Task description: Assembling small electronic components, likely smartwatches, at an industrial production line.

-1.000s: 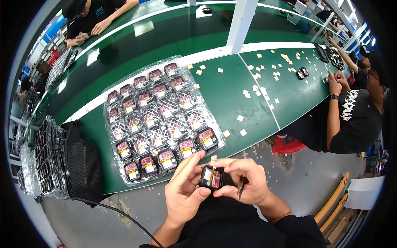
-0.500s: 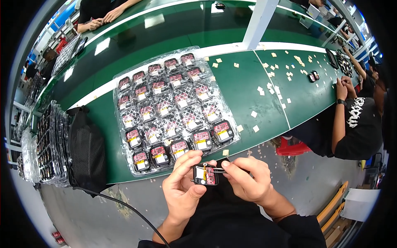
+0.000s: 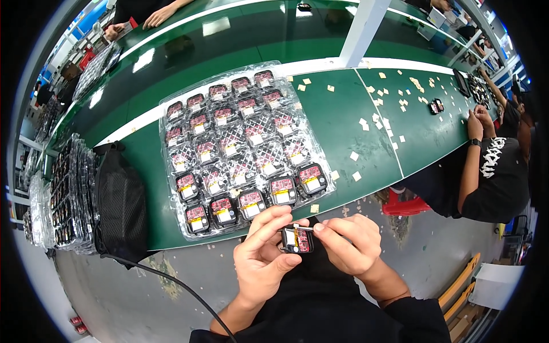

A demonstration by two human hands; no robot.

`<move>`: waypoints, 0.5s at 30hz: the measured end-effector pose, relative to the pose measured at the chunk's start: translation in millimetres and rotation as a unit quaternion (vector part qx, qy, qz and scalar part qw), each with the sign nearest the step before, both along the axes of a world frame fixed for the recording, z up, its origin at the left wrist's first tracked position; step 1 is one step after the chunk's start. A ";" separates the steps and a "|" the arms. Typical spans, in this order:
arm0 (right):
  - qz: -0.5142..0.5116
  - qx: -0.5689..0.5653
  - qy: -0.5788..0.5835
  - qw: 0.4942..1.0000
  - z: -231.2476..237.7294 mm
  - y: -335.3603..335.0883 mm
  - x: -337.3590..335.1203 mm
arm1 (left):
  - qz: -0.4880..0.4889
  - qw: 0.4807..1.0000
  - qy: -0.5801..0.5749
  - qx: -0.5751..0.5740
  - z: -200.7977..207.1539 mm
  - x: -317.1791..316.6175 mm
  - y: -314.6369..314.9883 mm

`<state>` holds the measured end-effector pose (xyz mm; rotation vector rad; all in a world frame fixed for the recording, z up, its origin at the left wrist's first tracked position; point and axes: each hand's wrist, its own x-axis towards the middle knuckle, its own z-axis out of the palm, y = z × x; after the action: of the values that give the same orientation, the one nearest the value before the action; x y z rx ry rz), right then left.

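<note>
My left hand (image 3: 258, 264) holds a small black device housing (image 3: 309, 244) by its sides, between thumb and fingers. Its inside faces up: a red circuit board, a white block and a strip of yellow tape show. From the right, my right hand (image 3: 353, 247) pinches a pair of metal tweezers (image 3: 305, 228), whose tips lie over the upper part of the housing. Whether they grip anything there is too small to tell. Just beyond my hands, a clear plastic tray (image 3: 209, 236) holds rows of similar housings, several under crosshatched covering.
The tray sits on a green table (image 3: 334, 131). Small cream paper squares (image 3: 354, 155) are scattered to the right. A black mesh bag (image 3: 120, 200) and stacked filled trays (image 3: 73, 197) stand at left. A co-worker (image 3: 486, 171) sits at right; a white post (image 3: 361, 34) rises beyond.
The housing and both my hands have shifted slightly right. The tweezer tips have moved from the board's right side to the housing's upper part. Across the table, another person's hands have separated.
</note>
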<state>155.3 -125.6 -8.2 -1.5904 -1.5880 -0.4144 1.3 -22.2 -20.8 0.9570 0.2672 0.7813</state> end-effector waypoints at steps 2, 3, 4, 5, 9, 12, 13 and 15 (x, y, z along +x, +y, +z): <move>0.012 -0.013 0.042 0.999 -1.1 -1.5 0.7 | -0.001 1.000 0.001 0.001 -0.2 -0.2 -0.2; 0.012 -0.013 0.042 0.999 -0.1 -0.7 0.7 | 0.001 1.000 -0.001 0.007 -0.3 -0.1 0.0; 0.021 -0.011 0.091 0.996 1.8 1.1 1.1 | 0.002 1.000 -0.002 0.013 -0.2 0.0 0.2; 0.031 -0.010 0.140 0.990 3.1 2.6 1.4 | 0.003 1.000 -0.002 0.014 0.3 -0.2 0.8; 0.046 -0.026 0.181 0.982 5.7 2.0 2.9 | -0.001 1.000 0.000 0.028 2.3 -1.0 3.1; 0.039 -0.036 0.197 0.979 6.2 1.2 2.4 | -0.008 0.999 0.010 0.035 5.2 -1.0 2.3; 0.033 -0.036 0.186 0.981 6.3 1.2 2.1 | -0.012 0.999 0.017 0.031 6.0 -1.0 2.0; 0.029 -0.035 0.175 0.983 6.6 1.3 0.1 | -0.012 0.999 0.015 0.033 6.0 -1.8 1.9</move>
<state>155.4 -124.3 -1.6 -1.5657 -1.3848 -0.0404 -0.4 -20.3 -14.9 1.0326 0.2577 0.7573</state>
